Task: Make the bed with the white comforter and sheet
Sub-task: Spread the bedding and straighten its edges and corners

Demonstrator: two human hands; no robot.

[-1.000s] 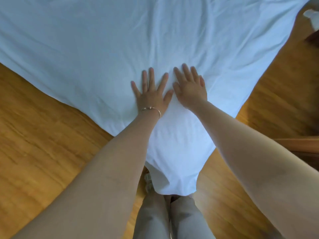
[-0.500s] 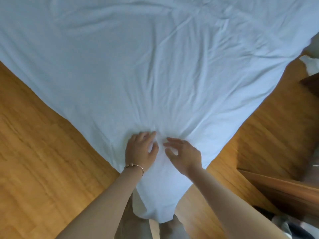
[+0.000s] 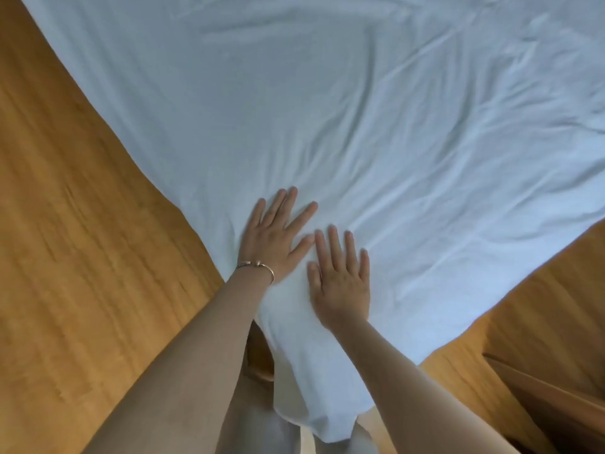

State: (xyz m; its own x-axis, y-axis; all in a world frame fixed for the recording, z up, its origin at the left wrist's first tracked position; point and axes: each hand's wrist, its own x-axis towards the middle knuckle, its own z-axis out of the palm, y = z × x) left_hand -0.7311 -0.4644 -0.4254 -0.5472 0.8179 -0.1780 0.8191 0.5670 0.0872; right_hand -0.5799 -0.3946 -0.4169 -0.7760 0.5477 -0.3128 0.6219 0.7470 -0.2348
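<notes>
1. I see the white, creased cotton sheet [image 3: 327, 109] filling the head view from 9 o'clock round through 12 to 3 o'clock. It's spread over the bed, and one corner of it points down to 6 o'clock.
2. That corner drapes over the bed's edge and hangs just in front of the person's light grey trouser legs [image 3: 262, 434].
3. Left hand [image 3: 273, 239]: palm down, flat on the sheet just below frame centre. Fingers are straight and fanned out toward 1 o'clock, with nothing gripped.
4. Right hand [image 3: 340, 276]: palm down, flat on the sheet just at 4 o'clock of the left hand. Fingers are straight and slightly spread, aimed at 12 o'clock, with nothing gripped.
5. The left thumb tip and right index tip are almost touching. I can't tell if there's actual contact.
6. A thin gold bangle with bead ends [image 3: 257, 267] sits on the left wrist.
7. Both forearms are bare, coming in from 6–7 o'clock (left) and 5 o'clock (right).
8. Sheet creases run mostly from the hands out toward 1–3 o'clock. The fabric at 10–11 o'clock is smoother.
9. The orange-brown wood plank floor [image 3: 82, 257] shows at 7–10 o'clock and again at 4 o'clock.
10. The edge of a brown wooden furniture piece [image 3: 540, 388] is at 4–5 o'clock. I can't tell what it is.
</notes>
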